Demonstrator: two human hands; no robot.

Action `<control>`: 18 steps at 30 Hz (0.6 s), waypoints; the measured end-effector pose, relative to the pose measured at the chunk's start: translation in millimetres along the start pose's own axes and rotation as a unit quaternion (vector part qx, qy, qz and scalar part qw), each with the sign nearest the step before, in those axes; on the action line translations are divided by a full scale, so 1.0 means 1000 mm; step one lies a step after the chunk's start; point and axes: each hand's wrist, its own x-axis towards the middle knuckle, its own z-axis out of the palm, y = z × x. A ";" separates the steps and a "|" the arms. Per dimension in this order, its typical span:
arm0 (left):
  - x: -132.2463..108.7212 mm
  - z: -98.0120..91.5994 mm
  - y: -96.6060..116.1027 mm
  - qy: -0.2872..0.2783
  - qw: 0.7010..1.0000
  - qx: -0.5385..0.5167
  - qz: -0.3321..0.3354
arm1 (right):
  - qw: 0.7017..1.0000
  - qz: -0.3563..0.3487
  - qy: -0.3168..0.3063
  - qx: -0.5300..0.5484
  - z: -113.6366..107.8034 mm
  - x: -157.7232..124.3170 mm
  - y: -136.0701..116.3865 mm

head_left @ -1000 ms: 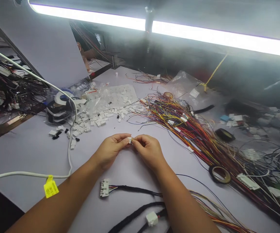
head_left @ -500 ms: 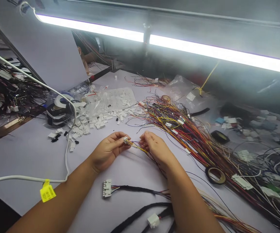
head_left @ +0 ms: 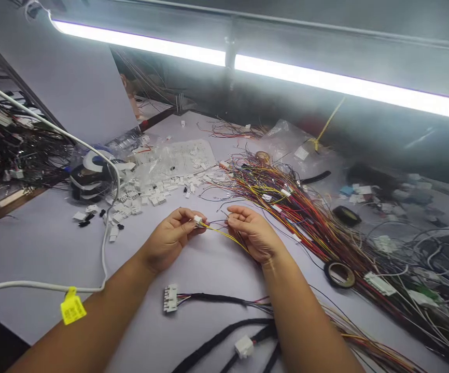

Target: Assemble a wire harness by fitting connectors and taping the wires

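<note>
A small white connector [head_left: 198,220] is pinched between the thumb and fingers of my left hand [head_left: 171,235]. Yellow and dark wires [head_left: 224,233] run out of it toward the right, passing beneath my right hand [head_left: 253,233]. My right hand has its thumb and fingertips closed on a thin dark wire [head_left: 224,213], whose free end points up and left. Below the hands lies a white multi-way connector [head_left: 170,299] on a black-taped harness [head_left: 216,298]. Another white connector [head_left: 244,346] rests near the bottom edge, beside thicker black-sleeved cables [head_left: 216,344].
A thick bundle of coloured wires [head_left: 306,223] crosses the right side, with a tape roll [head_left: 339,274] on it. Loose white connectors [head_left: 131,202] lie beyond my left hand, near tape reels [head_left: 92,176]. A white cable [head_left: 113,171] with a yellow tag [head_left: 72,306] hangs at left.
My right hand has turned, its fingers now gripping a thin dark wire with the end showing. The yellow wires sag apart from the dark one. My left hand keeps the connector.
</note>
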 end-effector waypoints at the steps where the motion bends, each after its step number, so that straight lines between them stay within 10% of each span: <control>1: 0.000 -0.001 0.000 0.003 1.000 0.001 -0.005 | 1.000 -0.015 0.019 0.007 0.000 0.001 0.001; 6: 0.000 0.000 -0.001 0.031 0.999 0.005 -0.022 | 0.988 -0.116 0.092 -0.052 0.007 0.004 0.004; 18: 0.002 0.003 -0.004 0.038 0.995 -0.058 -0.073 | 0.887 -0.141 0.034 -0.439 0.038 -0.015 0.012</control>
